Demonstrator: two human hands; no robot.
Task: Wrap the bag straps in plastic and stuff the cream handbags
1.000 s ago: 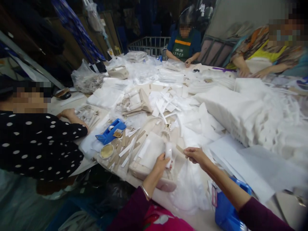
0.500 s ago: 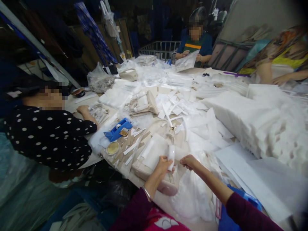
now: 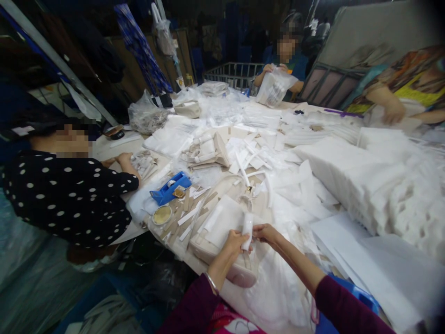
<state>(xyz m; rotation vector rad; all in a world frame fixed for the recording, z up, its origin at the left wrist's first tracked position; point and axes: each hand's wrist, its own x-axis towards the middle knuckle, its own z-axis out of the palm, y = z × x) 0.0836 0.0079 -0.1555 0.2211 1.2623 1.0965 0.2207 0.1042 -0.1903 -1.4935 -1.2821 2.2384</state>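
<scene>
A cream handbag point(image 3: 239, 273) lies on the table in front of me, with white sheet padding on its upper side. My left hand point(image 3: 233, 243) is closed round a white wrapped tube point(image 3: 248, 225), which stands up from the bag near its right side, perhaps a covered part of the strap. At the tube's right edge, my right hand point(image 3: 267, 233) has its fingertips pinched together. Whatever they hold is too small to make out. Beside the bag's right side spreads thin white wrapping point(image 3: 281, 269).
Left of the bag are a blue tape dispenser point(image 3: 171, 187), a round yellowish tin point(image 3: 162, 215) and loose paper strips. A tall white foam stack point(image 3: 361, 171) stands at right. More wrapped bags point(image 3: 206, 150) lie farther back. Co-workers sit left, far and right.
My right hand has moved left to the white tube, which my left hand keeps holding. Across the table, a co-worker has raised a clear plastic bag.
</scene>
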